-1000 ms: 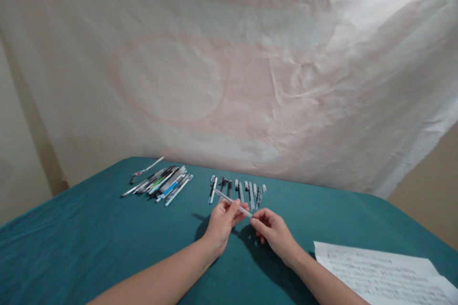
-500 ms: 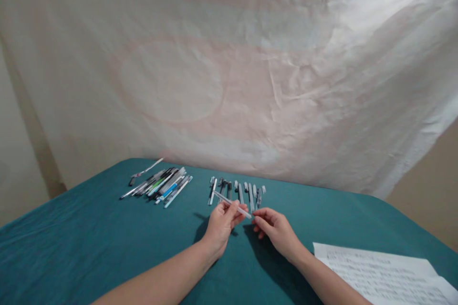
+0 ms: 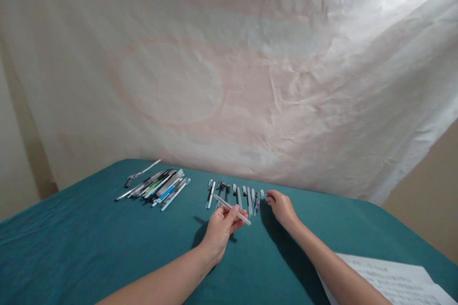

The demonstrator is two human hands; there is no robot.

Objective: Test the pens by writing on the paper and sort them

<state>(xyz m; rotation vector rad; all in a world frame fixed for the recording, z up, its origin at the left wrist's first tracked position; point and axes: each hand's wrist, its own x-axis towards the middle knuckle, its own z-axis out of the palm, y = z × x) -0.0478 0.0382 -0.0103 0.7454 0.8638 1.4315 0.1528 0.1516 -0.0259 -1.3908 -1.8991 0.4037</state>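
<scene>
My left hand is closed on a thin white pen, held slanted above the teal tablecloth. My right hand has reached forward to the right end of a row of pen caps lying side by side; its fingers are curled, pinched near the last cap, and I cannot make out what they hold, if anything. A heap of several pens lies further left.
A printed sheet of paper lies at the lower right, near my right forearm. A creased white cloth backdrop hangs behind the table. One loose pen lies just behind the heap.
My right hand let go of the pen's end and moved forward and right to the row of caps. My left hand keeps the pen, nearly in place.
</scene>
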